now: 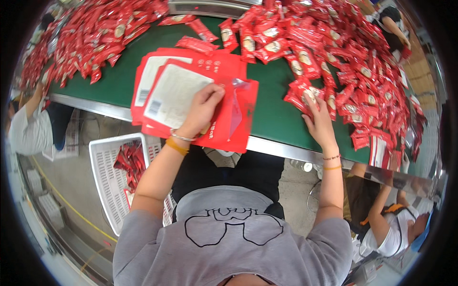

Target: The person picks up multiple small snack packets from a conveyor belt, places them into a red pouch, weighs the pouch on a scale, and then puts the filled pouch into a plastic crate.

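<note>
My left hand [205, 107] grips the edge of a red plastic pouch [234, 118] whose mouth gapes on its right side. The pouch lies at the near edge of the green work surface [272, 118], partly over a stack of red pouches with pale panels [179, 93]. To the right, my right hand [318, 119] has its fingers on small red wrapped packets [298, 94] at the near side of a large heap; whether it grips any of them I cannot tell. Loose packets [196, 44] lie just beyond the pouch stack.
Heaps of red packets [103, 32] cover the far left and right. A metal device [214, 8] stands at the far edge. Below left, a white plastic basket [103, 186] holds red wrappers. Other people [32, 125] are at both sides, one near the right end [393, 228].
</note>
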A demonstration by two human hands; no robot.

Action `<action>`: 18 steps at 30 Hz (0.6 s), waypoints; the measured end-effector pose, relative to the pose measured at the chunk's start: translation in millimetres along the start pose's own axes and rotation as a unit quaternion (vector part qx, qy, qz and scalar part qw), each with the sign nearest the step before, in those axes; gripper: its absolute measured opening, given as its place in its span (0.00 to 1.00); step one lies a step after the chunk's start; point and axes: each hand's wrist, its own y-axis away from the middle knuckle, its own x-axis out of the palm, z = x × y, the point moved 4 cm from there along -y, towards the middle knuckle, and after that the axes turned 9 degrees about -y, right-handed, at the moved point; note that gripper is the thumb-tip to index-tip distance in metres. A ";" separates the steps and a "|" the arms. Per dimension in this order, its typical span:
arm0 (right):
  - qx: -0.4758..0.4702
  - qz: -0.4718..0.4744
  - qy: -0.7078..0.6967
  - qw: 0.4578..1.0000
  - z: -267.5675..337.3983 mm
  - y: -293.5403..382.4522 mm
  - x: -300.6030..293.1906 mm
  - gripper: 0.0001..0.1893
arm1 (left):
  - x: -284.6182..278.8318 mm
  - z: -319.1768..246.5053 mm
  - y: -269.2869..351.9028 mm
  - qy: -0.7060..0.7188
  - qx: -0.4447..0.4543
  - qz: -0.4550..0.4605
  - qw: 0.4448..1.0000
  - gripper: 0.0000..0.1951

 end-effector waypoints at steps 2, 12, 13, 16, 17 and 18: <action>0.039 0.002 0.017 0.999 1.5 3.2 0.9 0.37 | 6.6 -1.1 2.9 0.026 -0.023 0.023 0.999 0.08; -0.107 -0.162 -0.104 0.975 97.9 -1.0 24.7 0.30 | 8.7 -14.6 6.9 -0.004 0.009 0.051 0.999 0.11; -0.157 -0.121 -0.054 0.979 109.5 -8.3 29.1 0.29 | 6.8 -15.9 6.2 -0.003 -0.009 0.055 0.998 0.11; -0.134 -0.008 -0.095 0.986 114.4 -13.1 42.7 0.26 | -6.7 9.1 -1.7 0.253 -0.111 0.042 0.960 0.12; -0.131 0.017 -0.075 0.988 112.7 -11.9 39.9 0.27 | -10.4 13.6 -2.9 0.249 -0.106 0.047 0.961 0.12; -0.127 0.045 -0.051 0.990 107.8 -11.3 34.7 0.27 | -9.5 9.6 -4.5 0.250 -0.100 0.054 0.961 0.12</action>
